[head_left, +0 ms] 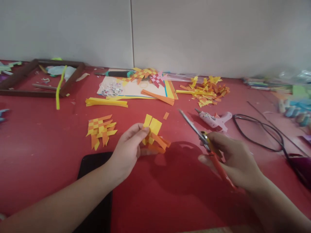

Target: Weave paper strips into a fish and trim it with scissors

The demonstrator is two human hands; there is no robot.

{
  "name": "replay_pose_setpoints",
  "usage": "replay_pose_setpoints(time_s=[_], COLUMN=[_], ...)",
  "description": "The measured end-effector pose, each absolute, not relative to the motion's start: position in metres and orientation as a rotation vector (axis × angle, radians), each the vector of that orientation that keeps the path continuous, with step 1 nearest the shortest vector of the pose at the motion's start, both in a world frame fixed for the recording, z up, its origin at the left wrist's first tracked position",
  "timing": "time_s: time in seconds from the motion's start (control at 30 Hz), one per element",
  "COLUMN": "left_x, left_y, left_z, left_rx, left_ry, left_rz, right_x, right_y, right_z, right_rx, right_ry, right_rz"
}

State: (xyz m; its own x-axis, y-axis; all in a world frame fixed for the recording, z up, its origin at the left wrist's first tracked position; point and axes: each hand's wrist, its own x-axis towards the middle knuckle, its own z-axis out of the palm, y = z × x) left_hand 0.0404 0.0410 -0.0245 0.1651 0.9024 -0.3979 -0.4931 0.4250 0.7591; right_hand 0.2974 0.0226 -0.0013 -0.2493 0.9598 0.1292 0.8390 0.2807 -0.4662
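My left hand (128, 149) pinches a small woven piece of yellow and orange paper strips (154, 136) just above the red table (36, 155). My right hand (233, 160) grips a pair of scissors (206, 142) by their orange handles, the closed blades pointing up and left, a short way right of the woven piece. A small orange paper scrap (166, 115) lies on the table just beyond the strips.
Another woven yellow-orange piece (100, 129) lies to the left. A pink glue gun (216, 119) with a black cord (262, 132) is to the right. Loose strips (107, 102), a scrap pile (206, 90), white paper (136, 88), a wooden frame (36, 77) and a black phone (97, 168) surround them.
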Motion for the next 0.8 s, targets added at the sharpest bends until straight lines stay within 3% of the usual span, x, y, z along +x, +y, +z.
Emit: replay_pose_setpoints(time_s=[0.27, 0.8], left_x=[0.0389, 0.0381], left_y=[0.0391, 0.0376], left_z=[-0.027, -0.0324], left_rx=[0.784, 0.97], left_ry=[1.126, 1.101], left_rz=[1.198, 1.218], right_x=[0.2902, 0.2928], right_y=[0.0178, 0.0199], right_z=[-0.0008, -0.0028], right_rx=[-1.66, -1.704], right_ry=[-2.342, -2.375], right_rz=[0.546, 0.42])
